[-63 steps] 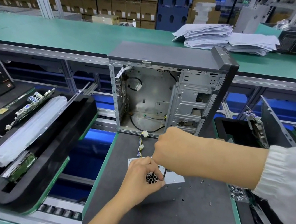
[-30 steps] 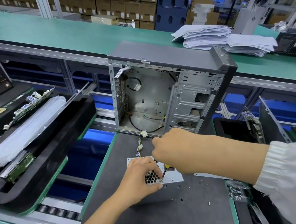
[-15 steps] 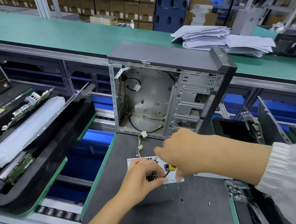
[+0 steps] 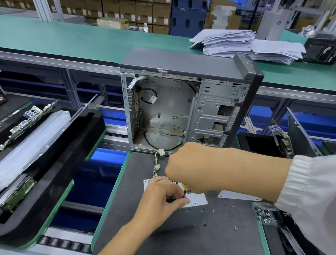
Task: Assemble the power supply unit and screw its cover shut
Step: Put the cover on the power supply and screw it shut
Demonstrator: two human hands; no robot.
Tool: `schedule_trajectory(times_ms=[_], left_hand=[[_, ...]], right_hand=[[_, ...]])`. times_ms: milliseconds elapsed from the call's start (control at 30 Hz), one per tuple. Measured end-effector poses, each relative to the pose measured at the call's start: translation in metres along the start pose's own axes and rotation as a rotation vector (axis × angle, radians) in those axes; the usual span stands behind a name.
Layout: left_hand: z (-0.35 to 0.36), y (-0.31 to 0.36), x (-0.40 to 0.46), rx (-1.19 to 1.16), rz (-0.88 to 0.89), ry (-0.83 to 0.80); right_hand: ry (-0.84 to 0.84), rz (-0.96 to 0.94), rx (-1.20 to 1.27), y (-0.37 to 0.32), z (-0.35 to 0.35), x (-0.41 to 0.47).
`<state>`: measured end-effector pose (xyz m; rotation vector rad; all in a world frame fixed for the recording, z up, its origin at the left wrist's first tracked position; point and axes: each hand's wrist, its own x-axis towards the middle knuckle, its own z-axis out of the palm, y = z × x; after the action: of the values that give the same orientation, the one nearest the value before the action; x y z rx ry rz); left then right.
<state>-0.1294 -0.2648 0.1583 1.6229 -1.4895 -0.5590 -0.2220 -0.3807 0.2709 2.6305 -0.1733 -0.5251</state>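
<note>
A silver power supply unit (image 4: 193,213) lies on the dark grey work mat (image 4: 211,246), its cable bundle (image 4: 156,162) trailing toward the open computer case (image 4: 183,108). My left hand (image 4: 161,199) presses on the unit's perforated top and hides most of the grille. My right hand (image 4: 191,167) is closed around a screwdriver (image 4: 184,190) with a yellow collar, whose shaft stands upright on the unit's top next to my left fingers. Loose screws (image 4: 226,204) lie scattered on the mat to the right.
A flat metal plate (image 4: 239,196) lies behind my right wrist. A bag of screws (image 4: 264,214) sits at the mat's right edge. A black foam tray (image 4: 36,165) with circuit boards stands to the left. Paper stacks (image 4: 246,44) rest on the green bench behind.
My right hand shifted slightly left and lower over the unit, and the screwdriver now stands more upright. My left hand stayed pressed on the unit's top.
</note>
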Motion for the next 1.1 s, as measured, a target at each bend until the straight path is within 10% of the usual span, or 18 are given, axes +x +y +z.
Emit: schedule_trajectory(times_ms=[300,533,700,1100], left_hand=[[-0.003,-0.008,0.000,-0.105,-0.021,-0.061],[-0.002,-0.008,0.013,0.062,0.045,-0.121],[-0.006,-0.008,0.014,0.049,-0.020,-0.165],[-0.018,-0.009,-0.010,-0.046,-0.080,0.347]], right_hand=[[-0.090,0.164,-0.076,0.004,-0.031,-0.056],[-0.130,0.629,0.821,-0.012,0.076,-0.109],[-0.052,0.897,1.024,-0.070,0.172,-0.101],[-0.071,1.066,1.146,-0.084,0.238,-0.102]])
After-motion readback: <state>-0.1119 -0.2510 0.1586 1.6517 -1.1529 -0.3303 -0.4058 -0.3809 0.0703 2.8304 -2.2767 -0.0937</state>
